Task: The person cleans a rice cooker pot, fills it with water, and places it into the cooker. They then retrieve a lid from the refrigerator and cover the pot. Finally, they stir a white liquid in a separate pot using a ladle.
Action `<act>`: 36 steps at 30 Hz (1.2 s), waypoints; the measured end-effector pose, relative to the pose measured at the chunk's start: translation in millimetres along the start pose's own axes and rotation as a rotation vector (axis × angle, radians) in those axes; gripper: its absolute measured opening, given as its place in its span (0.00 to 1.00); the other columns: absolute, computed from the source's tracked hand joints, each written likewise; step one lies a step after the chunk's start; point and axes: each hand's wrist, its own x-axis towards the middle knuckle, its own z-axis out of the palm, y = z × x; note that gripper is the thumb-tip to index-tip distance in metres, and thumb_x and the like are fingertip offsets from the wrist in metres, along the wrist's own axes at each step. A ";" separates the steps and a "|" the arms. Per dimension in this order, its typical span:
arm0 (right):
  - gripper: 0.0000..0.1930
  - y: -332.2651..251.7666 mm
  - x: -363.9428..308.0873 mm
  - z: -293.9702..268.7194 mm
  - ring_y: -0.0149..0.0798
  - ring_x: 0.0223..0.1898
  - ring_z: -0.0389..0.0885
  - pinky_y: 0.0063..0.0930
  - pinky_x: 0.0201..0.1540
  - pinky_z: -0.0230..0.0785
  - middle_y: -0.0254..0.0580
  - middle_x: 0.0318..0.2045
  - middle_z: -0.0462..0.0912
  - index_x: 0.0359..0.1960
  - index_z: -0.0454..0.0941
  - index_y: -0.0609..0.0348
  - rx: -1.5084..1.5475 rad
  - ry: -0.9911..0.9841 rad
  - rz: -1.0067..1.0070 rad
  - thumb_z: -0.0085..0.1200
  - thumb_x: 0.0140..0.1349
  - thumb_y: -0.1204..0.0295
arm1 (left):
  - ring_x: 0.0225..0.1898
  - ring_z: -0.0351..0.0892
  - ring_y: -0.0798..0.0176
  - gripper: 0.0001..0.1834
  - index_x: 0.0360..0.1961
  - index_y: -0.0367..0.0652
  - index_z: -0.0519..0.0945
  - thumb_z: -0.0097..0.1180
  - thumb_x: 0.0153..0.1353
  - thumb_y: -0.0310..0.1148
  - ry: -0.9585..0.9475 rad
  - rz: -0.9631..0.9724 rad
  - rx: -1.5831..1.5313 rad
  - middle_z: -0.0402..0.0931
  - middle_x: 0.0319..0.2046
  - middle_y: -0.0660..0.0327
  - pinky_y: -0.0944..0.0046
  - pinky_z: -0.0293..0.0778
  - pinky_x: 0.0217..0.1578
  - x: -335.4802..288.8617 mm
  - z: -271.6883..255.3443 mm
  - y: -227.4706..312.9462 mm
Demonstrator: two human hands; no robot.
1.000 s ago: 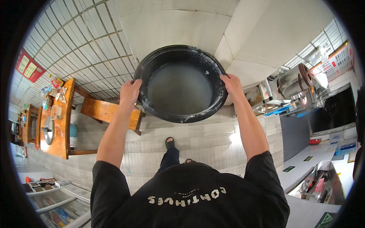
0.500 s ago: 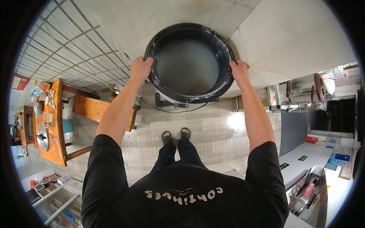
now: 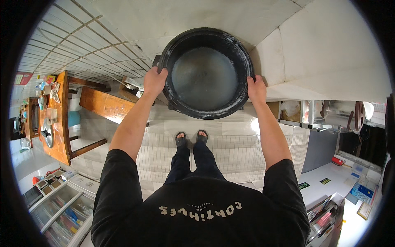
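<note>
A large round black tub (image 3: 205,114) is in front of me, between both outstretched arms. Cloudy greyish liquid (image 3: 204,80) covers its bottom, and whitish residue streaks the inner wall and rim. My left hand (image 3: 155,80) is closed on the left side of the rim, thumb on top. On the opposite side my right hand (image 3: 256,89) grips the rim in the same way. The fingers under the rim are hidden on both hands. Dark parts of whatever stands beneath the tub show at its left edge; the tub covers the rest.
To the left are a wooden bench (image 3: 101,103) and a wooden table (image 3: 61,123) with a pot lid (image 3: 48,133) on it. A glass-topped chest (image 3: 66,212) stands at lower left. A white counter (image 3: 325,177) lies at right. Pale walls (image 3: 304,53) rise beyond the tub.
The tub has come slightly nearer and now hides more of the stand and cable below it. Both hands keep their grip on the rim. My viewpoint has turned a little.
</note>
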 end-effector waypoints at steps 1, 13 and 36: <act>0.26 -0.5 -0.1 -0.2 0.65 0.47 0.79 0.52 0.50 0.70 0.67 0.41 0.81 0.51 0.73 0.65 -0.052 0.000 -0.004 0.45 0.65 0.52 | 0.30 0.78 0.47 0.23 0.33 0.30 0.77 0.55 0.59 0.46 0.015 0.006 0.006 0.77 0.24 0.46 0.54 0.70 0.34 0.1 0.7 -2.5; 0.25 -5.3 4.8 -3.1 0.63 0.45 0.80 0.54 0.50 0.70 0.61 0.41 0.82 0.49 0.73 0.60 -0.231 -0.075 -0.016 0.44 0.64 0.50 | 0.40 0.80 0.41 0.26 0.36 0.36 0.78 0.47 0.60 0.53 -0.100 -0.027 0.385 0.81 0.32 0.45 0.46 0.73 0.41 0.0 -11.3 5.4; 0.30 3.8 -233.6 169.6 0.53 0.38 0.83 0.47 0.38 0.74 0.48 0.41 0.82 0.69 0.58 0.40 -0.608 -0.301 -0.450 0.48 0.65 0.58 | 0.47 0.77 0.36 0.33 0.42 0.36 0.80 0.42 0.65 0.59 -0.385 -0.420 0.226 0.78 0.42 0.36 0.43 0.71 0.49 -285.8 -69.1 -342.3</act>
